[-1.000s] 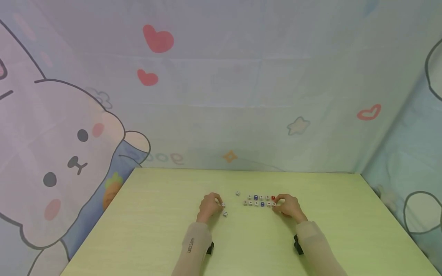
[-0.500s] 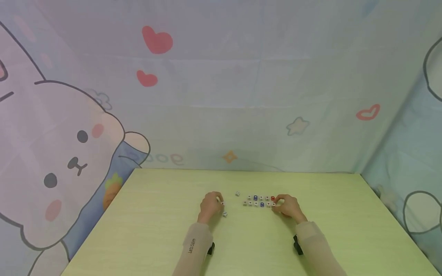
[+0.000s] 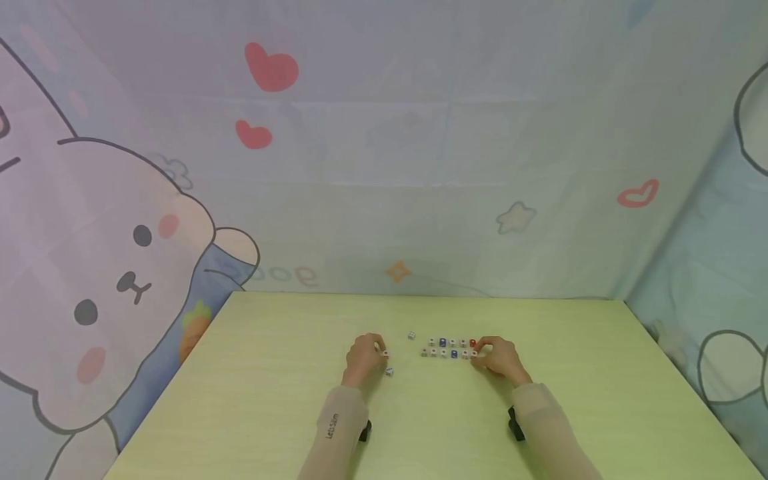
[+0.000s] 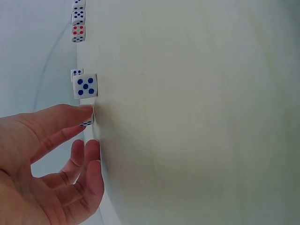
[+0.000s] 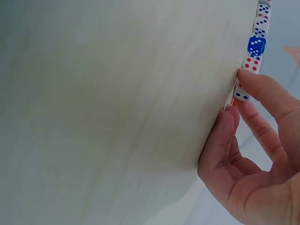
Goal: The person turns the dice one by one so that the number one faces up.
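Note:
My left hand pinches a white die between thumb and fingers, low over the table; in the head view a reddish spot shows on it. Just nearer to me lies a loose white die, its blue five facing the left wrist camera. Farther back sits another white die. My right hand holds the white end die of the front row between thumb and finger. That front row includes a blue die. Behind it runs a back row with a blue die and a red die.
The dice stand on a pale yellow-green table. A printed cloth hangs behind its far edge and along the sides. A black wrist strap piece shows under the right sleeve.
The die in my left hand has turned, from dark dots to a reddish spot in the head view. My right hand and both rows look almost the same.

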`<state>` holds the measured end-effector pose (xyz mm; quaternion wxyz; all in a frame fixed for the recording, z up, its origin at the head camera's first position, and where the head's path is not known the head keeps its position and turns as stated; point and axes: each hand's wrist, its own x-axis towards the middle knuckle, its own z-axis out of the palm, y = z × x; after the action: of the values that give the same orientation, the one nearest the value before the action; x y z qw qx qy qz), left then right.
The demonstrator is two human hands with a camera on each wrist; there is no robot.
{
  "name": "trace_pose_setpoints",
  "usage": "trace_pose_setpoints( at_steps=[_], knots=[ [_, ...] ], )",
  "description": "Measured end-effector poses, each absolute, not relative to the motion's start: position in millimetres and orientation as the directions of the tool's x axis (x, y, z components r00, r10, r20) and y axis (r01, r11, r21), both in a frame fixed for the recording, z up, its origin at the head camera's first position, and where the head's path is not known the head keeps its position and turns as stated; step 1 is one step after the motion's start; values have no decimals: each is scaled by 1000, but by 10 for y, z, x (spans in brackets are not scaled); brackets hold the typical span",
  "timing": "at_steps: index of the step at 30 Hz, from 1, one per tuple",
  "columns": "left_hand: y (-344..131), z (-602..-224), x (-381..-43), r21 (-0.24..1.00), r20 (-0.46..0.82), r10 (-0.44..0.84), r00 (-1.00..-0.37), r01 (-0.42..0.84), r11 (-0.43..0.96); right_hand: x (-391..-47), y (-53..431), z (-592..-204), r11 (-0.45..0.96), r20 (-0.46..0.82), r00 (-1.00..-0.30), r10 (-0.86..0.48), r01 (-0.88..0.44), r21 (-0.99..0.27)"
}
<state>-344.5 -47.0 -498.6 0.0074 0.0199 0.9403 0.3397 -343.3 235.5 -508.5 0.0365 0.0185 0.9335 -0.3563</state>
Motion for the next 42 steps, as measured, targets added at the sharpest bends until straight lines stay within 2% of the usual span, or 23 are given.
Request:
trace_pose_setpoints(
  at_steps=[8,22,29,42],
  knots=[
    [-456,-4949,-3448,643,-2,61,-998,45,764,-3433,2350,-5077,747,-82,-997,9,61,-662],
    [-201,-4824,-3638,652,60,168,-984,167,740,-3408,2351,-5064,738,-85,-996,3,60,-672],
    [43,-4738,-3801,570,104,212,-972,233,788,-3406,2353,-5055,744,-59,-998,-3,37,-667],
    [261,-4800,-3873,449,35,209,-977,202,870,-3428,2349,-5081,728,-58,-998,13,49,-684]
  ],
)
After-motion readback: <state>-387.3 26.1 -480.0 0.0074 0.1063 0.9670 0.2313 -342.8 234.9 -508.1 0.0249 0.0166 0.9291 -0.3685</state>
